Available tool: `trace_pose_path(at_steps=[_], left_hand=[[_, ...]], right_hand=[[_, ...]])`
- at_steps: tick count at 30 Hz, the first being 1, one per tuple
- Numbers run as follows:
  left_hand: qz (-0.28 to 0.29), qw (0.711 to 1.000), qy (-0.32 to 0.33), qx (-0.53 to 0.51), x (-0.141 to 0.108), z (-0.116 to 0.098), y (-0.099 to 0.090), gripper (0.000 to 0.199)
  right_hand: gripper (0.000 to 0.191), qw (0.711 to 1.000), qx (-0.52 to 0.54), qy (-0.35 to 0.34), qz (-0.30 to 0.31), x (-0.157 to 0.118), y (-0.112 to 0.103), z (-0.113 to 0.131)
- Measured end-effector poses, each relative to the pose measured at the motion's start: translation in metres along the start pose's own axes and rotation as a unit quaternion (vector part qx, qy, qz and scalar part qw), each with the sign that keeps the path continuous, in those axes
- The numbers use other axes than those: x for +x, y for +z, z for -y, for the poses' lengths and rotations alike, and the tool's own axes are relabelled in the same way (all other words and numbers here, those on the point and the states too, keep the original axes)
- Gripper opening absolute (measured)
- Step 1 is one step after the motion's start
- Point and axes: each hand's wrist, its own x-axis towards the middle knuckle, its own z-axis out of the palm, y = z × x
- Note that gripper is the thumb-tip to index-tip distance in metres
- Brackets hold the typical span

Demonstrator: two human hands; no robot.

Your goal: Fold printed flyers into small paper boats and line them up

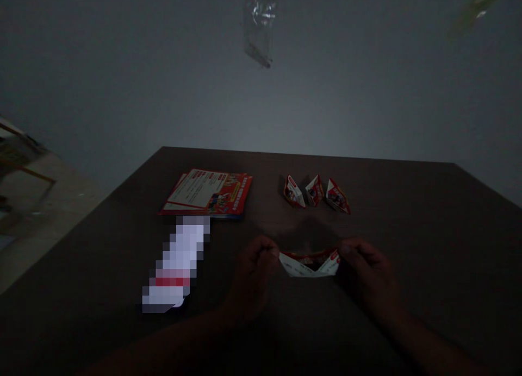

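Observation:
A folded paper boat (309,264), white outside with red print inside, is stretched between my two hands above the table's near part. My left hand (256,273) pinches its left tip. The right tip is held between the fingers of my right hand (369,270). Beyond them, three small folded paper boats stand in a row: a left one (293,192), a middle one (315,191) and a right one (337,196), all red and white with printed pictures.
A stack of red and white printed sheets (204,194) lies at the back left of the brown table (261,167). Nearer is a bright, pixelated phone-like object (177,264). A clear plastic pouch (260,28) hangs on the wall behind.

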Motion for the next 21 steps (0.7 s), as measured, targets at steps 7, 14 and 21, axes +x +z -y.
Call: trace_pose_path(at_steps=[7, 14, 21], left_hand=[[-0.006, 1.000, -0.018, 0.004, 0.001, -0.002, -0.001, 0.017], [0.026, 0.999, -0.013, 0.017, 0.000, -0.002, 0.001, 0.013], [0.122, 0.987, 0.044, 0.091, -0.002, -0.013, 0.003, 0.022]], right_hand=[[0.020, 0.998, -0.032, -0.011, -0.057, 0.006, -0.007, -0.001], [0.025, 0.990, -0.132, -0.052, 0.004, 0.000, -0.001, 0.009], [0.018, 0.946, -0.225, -0.151, 0.180, -0.007, 0.009, 0.013]])
